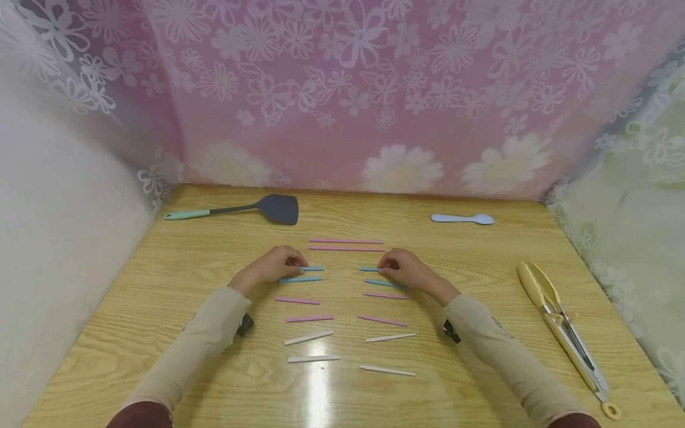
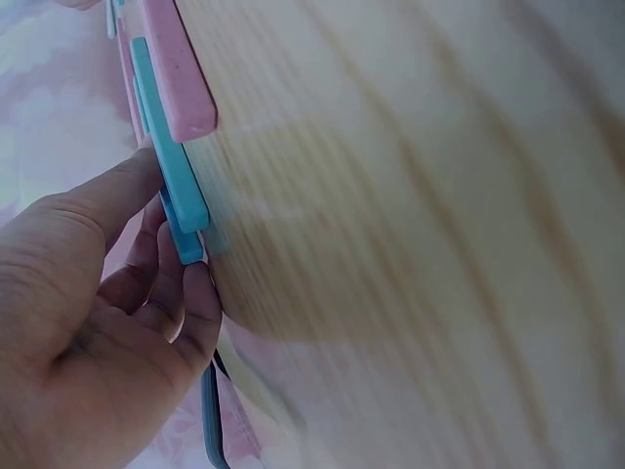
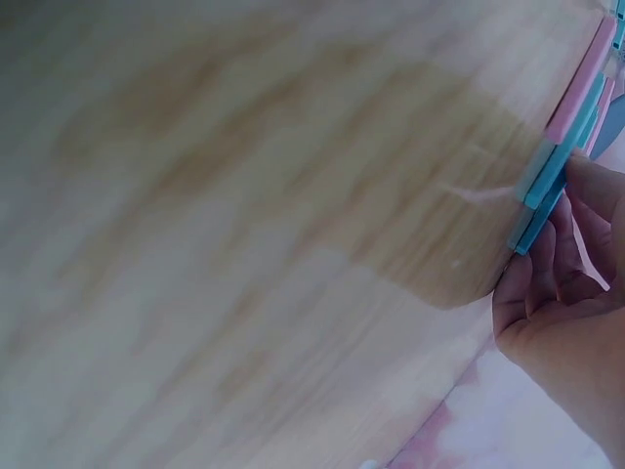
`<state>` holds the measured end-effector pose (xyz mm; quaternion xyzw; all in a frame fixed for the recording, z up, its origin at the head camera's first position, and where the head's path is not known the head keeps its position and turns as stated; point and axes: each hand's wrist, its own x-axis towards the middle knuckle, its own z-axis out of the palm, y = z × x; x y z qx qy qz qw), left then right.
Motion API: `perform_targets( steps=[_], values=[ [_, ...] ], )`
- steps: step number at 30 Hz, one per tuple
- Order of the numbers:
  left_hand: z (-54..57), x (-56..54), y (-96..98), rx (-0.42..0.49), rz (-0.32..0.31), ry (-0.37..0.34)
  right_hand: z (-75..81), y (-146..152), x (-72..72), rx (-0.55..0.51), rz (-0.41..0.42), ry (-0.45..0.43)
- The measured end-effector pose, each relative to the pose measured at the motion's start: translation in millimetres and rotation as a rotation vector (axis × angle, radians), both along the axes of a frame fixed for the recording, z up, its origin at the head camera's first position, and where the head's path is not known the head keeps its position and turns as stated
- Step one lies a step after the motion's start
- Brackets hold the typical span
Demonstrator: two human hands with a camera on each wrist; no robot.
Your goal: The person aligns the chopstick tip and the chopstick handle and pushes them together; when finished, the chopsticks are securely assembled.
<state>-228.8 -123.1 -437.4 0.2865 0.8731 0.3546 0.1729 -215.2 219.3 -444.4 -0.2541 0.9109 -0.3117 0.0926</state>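
My left hand (image 1: 275,264) pinches the far blue stick (image 1: 314,268) of the left column, low over the wooden table. A second blue stick (image 1: 301,279) lies just in front of it. Opposite, my right hand (image 1: 409,268) has thumb and fingers on the matching blue stick (image 1: 368,269), with another blue stick (image 1: 385,284) on the near side. In the left wrist view the held stick (image 2: 186,244) shows its end beside the curled fingers, partly behind the nearer one. The right wrist view likewise shows the held stick (image 3: 535,233) by the fingertips.
Two long pink sticks (image 1: 346,249) lie beyond the hands. Nearer are shorter pink sticks (image 1: 310,318) and white sticks (image 1: 313,359) in two columns. A dark spatula (image 1: 278,209) lies back left, a pale blue spoon (image 1: 462,219) back right, and tongs (image 1: 567,333) at right.
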Motion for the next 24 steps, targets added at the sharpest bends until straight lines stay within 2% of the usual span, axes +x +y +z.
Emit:
perform_targets(
  steps=[10,15,19,24],
  values=[
    [-1.6,-1.6,4.7,0.02,0.018,0.008,-0.9,0.9,-0.7,-0.019,-0.001,0.024],
    [4.1,1.1,11.1,0.041,0.036,-0.014,3.1,-5.1,2.9,-0.056,0.002,0.059],
    [8.6,1.9,17.1,0.046,0.023,0.022,7.2,-11.6,4.7,-0.094,0.009,0.06],
    [9.0,0.8,23.5,0.053,0.018,0.041,14.2,-20.2,6.7,-0.112,0.009,0.035]
  ],
)
